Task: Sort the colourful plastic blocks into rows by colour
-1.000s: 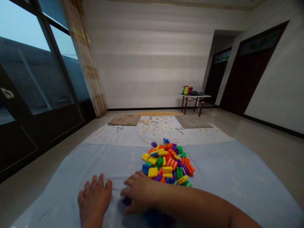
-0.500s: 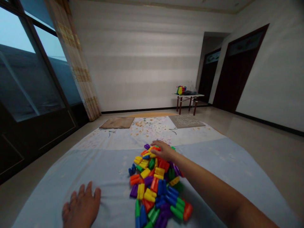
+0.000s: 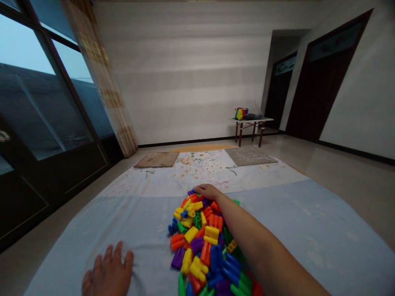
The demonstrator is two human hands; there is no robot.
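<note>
A heap of plastic toy pieces (image 3: 197,245) in red, orange, yellow, green, blue and purple lies on the light blue cloth (image 3: 148,230). My right hand (image 3: 207,190) rests at the far end of the heap, its fingers bent down over a purple piece (image 3: 191,192); whether they grip anything is hidden. My left hand (image 3: 108,271) lies palm down on the cloth, left of the heap, fingers spread and holding nothing.
Farther off on the cloth are a brown square mat (image 3: 156,159) at left and a patterned grey mat (image 3: 250,157) at right. Beyond stands a small table (image 3: 264,119) bearing a colourful bag (image 3: 241,113). A curtain (image 3: 106,88) hangs at left.
My right hand has shifted slightly to the far edge of the heap, and its fingers are more curled down. The view has tilted a little; my left hand stays flat.
</note>
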